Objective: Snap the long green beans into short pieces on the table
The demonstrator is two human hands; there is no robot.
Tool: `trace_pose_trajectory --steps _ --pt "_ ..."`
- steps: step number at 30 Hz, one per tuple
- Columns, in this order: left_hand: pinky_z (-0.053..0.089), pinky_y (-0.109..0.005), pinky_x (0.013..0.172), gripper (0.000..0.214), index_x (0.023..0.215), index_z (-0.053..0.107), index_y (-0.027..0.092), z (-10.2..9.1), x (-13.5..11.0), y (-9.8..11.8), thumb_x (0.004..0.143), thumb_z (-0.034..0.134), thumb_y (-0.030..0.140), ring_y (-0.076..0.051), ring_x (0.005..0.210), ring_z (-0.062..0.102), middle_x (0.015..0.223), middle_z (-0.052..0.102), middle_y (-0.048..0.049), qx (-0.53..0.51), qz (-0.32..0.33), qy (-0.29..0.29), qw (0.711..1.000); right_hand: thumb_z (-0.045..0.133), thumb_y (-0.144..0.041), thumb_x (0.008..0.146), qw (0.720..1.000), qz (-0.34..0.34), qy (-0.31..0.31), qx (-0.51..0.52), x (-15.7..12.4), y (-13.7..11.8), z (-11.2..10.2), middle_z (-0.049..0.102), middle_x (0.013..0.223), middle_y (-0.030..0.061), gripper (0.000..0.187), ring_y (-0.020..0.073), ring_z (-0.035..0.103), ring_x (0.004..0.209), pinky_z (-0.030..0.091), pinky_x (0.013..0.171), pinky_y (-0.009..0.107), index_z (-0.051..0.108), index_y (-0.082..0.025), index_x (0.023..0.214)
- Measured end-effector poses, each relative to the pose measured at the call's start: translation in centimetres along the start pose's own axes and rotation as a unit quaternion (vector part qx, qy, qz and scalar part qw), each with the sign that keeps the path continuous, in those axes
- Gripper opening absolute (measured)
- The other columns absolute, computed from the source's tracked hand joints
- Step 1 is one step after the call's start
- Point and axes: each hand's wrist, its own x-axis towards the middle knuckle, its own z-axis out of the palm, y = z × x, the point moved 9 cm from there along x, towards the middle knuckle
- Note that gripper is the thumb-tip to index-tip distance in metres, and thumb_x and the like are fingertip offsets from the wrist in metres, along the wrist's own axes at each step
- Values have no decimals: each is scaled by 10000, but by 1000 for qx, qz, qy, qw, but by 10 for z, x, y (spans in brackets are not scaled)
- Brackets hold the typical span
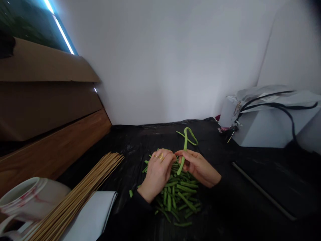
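Note:
A long green bean (186,139) rises in a bend from my right hand (202,168), its far part looping over and its near end pointing down. The thumb and fingers of that hand are pinched around it. My left hand (158,172), with a gold ring on a finger, is curled closed just to the left, its fingertips meeting those of the right. What the left fingers hold, if anything, is hidden. Below both hands a loose heap of short green bean pieces (185,195) lies on the black sheet (135,140), partly covered by the left hand.
At the left are a bundle of thin sticks (85,187), a folded white sheet (91,214) and a white mug (37,197). Behind them stands a cardboard box (47,107). A white box (271,127) with black straps and a dark flat object (273,187) lie right.

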Motion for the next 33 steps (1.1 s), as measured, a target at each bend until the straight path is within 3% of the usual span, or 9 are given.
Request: trace_pose_trajectory --steps 7,11,14,17,23,26,28,31,33 --pt "421 -304 785 115 859 549 188 -30 -1 -34 923 463 146 -186 846 546 860 584 -44 -39 -107 140 984 700 -427 792 998 5 17 -61 1 4 -6 590 744 5 283 71 469 535 344 527 245 736 -169 903" --pt "408 -276 746 114 827 553 185 -38 0 -45 920 488 197 -171 799 540 826 571 -28 -81 -154 132 976 706 -423 784 998 -2 26 -56 2 3 -9 596 748 7 288 74 477 543 351 530 248 736 -175 928" --pt "406 -261 715 157 833 554 190 -42 -4 -40 939 460 257 -163 757 538 801 582 -18 -158 -191 52 967 709 -408 785 998 -6 28 -48 3 3 -11 602 760 7 273 74 492 555 349 531 247 731 -181 935" --pt "413 -251 678 209 827 579 201 -49 -21 -26 945 446 311 -166 741 540 796 609 -20 -242 -213 -89 942 716 -401 778 999 -10 33 -42 3 3 -12 614 761 11 274 82 500 560 349 526 252 720 -185 947" --pt "437 -252 740 218 801 661 243 -76 -101 -19 919 505 339 -180 810 573 814 655 -25 -260 -286 -350 853 728 -394 764 999 -9 38 -36 2 2 -12 628 741 8 288 83 496 544 359 522 250 702 -191 967" --pt "451 -258 693 105 843 727 290 -79 -117 2 842 623 308 -171 728 593 801 683 -15 -317 -218 -423 820 721 -387 772 999 -10 32 -37 1 2 -11 633 744 10 277 82 507 547 367 522 244 698 -183 958" --pt "464 -264 707 143 920 741 316 -75 -110 2 790 687 288 -178 777 613 888 699 -21 -308 -207 -400 838 723 -378 773 999 -11 34 -31 2 3 -12 642 746 11 278 86 525 554 371 522 240 687 -184 969" --pt "455 -234 645 156 743 754 259 -56 -80 -13 835 636 305 -150 700 596 775 676 -17 -285 -212 -331 875 740 -371 759 999 -13 41 -18 2 4 -13 668 768 15 274 94 562 567 376 519 232 663 -191 950" --pt "472 -263 728 160 922 758 248 -44 -51 -31 839 629 291 -172 785 624 851 703 -38 -259 -217 -238 911 749 -385 749 999 -12 44 -13 2 5 -13 683 793 23 263 103 591 587 384 521 228 649 -188 892"
